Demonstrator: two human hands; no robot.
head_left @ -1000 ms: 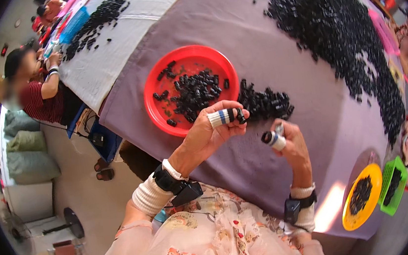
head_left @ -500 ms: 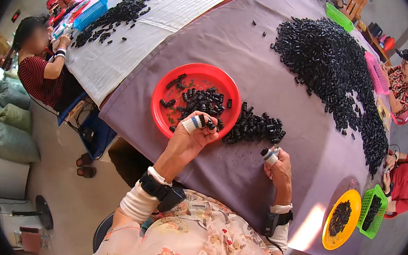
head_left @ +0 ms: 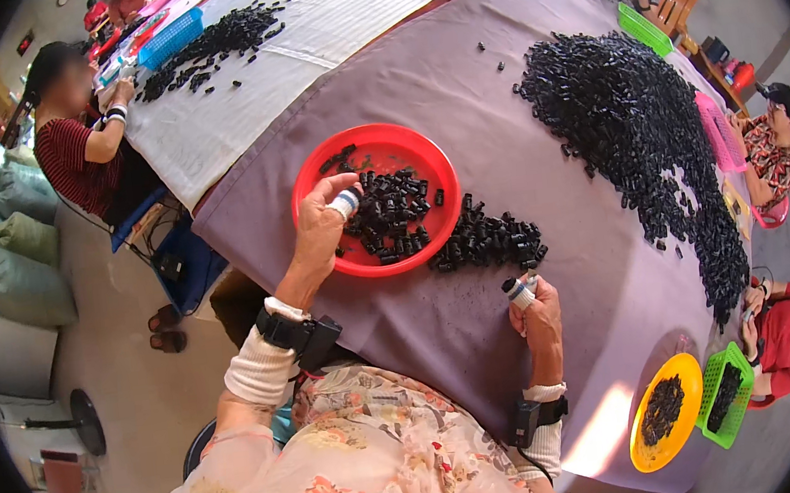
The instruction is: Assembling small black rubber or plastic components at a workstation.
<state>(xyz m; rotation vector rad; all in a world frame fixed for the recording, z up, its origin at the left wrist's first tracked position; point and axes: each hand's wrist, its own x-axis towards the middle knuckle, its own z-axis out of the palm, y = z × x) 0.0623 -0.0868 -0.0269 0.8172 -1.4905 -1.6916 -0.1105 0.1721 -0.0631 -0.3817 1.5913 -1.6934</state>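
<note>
My left hand (head_left: 318, 228) is over the left side of a round red tray (head_left: 303, 175). Its fingers are bent towards the small black cylindrical parts (head_left: 392, 203) heaped inside, and whether they hold one is hidden. A white wrap with a blue-grey band covers one finger. Low over the cloth, my right hand (head_left: 541, 316) is closed around a small tool with a pale metallic tip (head_left: 531, 282), mostly hidden by the fingers. One of its fingers has a white and black cover. Between the tray and this hand lies a loose pile of black parts (head_left: 488, 240).
A large heap of black parts (head_left: 617, 117) covers the right of the cloth (head_left: 404, 327). At the lower right are a yellow tray (head_left: 643, 451) and a green basket (head_left: 715, 432). Several people sit around the tables, one in a striped top (head_left: 77, 169) at the left.
My left hand has moved left and up from the tray's near edge to its left side. The black part seen in its fingers before is no longer visible there. My right hand stays nearly still.
</note>
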